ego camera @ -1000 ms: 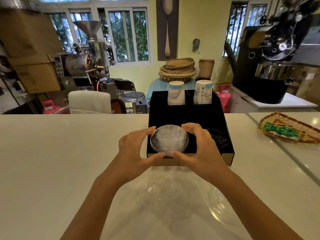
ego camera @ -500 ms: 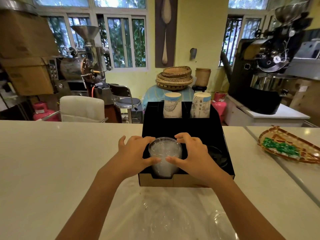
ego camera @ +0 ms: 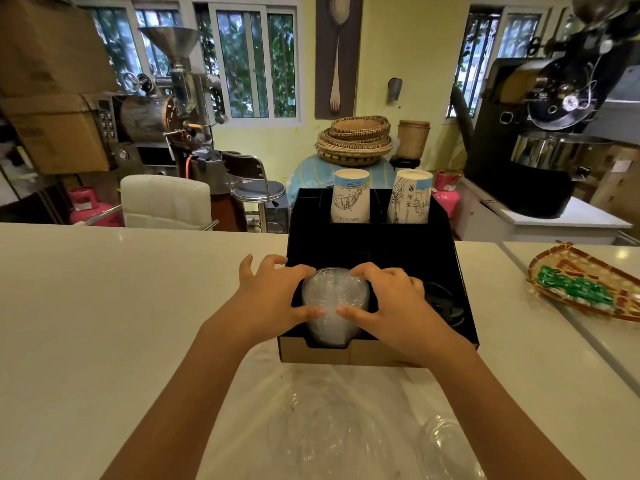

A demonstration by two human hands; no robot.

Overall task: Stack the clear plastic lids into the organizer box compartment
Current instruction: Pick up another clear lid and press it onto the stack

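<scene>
Left hand [ego camera: 273, 299] and right hand [ego camera: 391, 306] both clasped the stack of clear plastic lids [ego camera: 334, 303], already seated in the near-left compartment of the black cardboard organizer box [ego camera: 377, 244]; best pressed down evenly, kept level.

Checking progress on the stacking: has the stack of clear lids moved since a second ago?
Yes. The clear lids have gone down into the organizer box, from above its front edge into the front-left compartment.
</scene>
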